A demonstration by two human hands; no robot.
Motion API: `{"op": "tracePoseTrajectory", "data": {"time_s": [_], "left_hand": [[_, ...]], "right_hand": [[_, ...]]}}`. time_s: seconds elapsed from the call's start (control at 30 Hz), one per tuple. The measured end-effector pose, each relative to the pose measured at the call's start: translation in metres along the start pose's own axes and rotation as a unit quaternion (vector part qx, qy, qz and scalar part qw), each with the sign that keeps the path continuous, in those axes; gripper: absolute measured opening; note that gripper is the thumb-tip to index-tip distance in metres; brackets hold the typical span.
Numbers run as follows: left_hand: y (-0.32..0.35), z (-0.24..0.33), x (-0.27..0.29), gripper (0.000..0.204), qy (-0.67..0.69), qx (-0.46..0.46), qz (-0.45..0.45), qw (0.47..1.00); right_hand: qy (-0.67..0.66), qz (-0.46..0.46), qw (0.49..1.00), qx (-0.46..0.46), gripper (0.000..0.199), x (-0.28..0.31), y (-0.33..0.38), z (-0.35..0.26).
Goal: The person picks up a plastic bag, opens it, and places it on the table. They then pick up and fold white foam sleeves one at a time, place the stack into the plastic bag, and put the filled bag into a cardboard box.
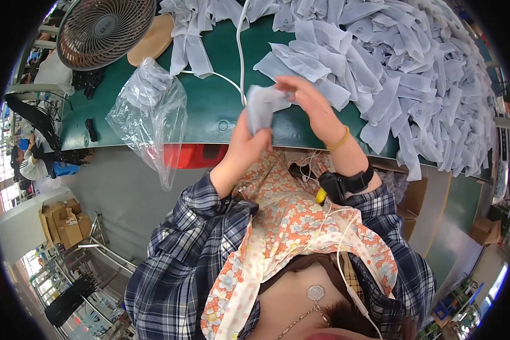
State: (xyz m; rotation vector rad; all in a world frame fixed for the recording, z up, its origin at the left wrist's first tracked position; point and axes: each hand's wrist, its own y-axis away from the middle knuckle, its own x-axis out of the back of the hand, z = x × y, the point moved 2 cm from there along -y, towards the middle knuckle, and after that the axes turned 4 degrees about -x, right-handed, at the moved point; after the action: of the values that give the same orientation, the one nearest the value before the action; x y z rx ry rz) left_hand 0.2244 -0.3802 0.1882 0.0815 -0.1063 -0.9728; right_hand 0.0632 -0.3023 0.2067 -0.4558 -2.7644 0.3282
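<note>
My left hand (247,143) is closed around the lower end of a frosted, translucent plastic pouch (260,111), holding it up above the near edge of the green table. The pouch is bent over at its top toward the right and is blurred by motion; its contents cannot be made out. My right hand (314,109) is at the pouch's upper right end, with its fingers stretched out and slightly smeared. Whether those fingertips press on the pouch is unclear. A large pile of similar frosted pouches (402,73) spreads over the right and far side of the table.
A clear plastic bag (153,113) with pouches inside hangs over the table's front edge. Behind it stand a black fan (105,28) and a round tan board (151,42). A white cable (239,45) crosses the green table (209,110). A red stool (192,156) sits underneath; cartons (65,221) stand left.
</note>
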Motion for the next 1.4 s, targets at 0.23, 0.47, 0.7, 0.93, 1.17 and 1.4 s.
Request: {"op": "tracePoseTrajectory", "data": {"time_s": [0.23, 0.47, 0.7, 0.93, 1.17, 1.4], "left_hand": [[0.016, -0.011, 0.019, 0.041, 0.124, 0.082, 0.037, 0.988], [0.003, -0.007, 0.016, 0.031, 0.062, 0.042, 0.025, 0.997], [-0.011, 0.008, 0.019, 0.035, -0.277, -0.002, 0.044, 0.96], [-0.016, -0.008, 0.015, 0.043, -0.331, -0.065, 0.07, 0.939], [-0.01, 0.0, 0.007, 0.055, -0.264, -0.103, 0.086, 0.955], [-0.012, 0.0, 0.006, 0.064, -0.341, -0.073, 0.066, 0.935]], "right_hand": [[0.465, 0.067, 0.882, -0.013, 0.04, 0.0, 0.007, 0.033], [0.476, 0.145, 0.865, 0.067, 0.033, 0.01, -0.007, 0.018], [0.173, 0.171, 0.962, -0.127, 0.026, 0.007, -0.004, -0.024], [0.196, 0.078, 0.944, -0.252, 0.029, -0.042, -0.007, 0.023], [-0.058, 0.064, 0.965, -0.247, 0.023, -0.043, 0.002, 0.024], [0.499, 0.127, 0.855, -0.053, 0.025, -0.008, 0.001, 0.021]]}}
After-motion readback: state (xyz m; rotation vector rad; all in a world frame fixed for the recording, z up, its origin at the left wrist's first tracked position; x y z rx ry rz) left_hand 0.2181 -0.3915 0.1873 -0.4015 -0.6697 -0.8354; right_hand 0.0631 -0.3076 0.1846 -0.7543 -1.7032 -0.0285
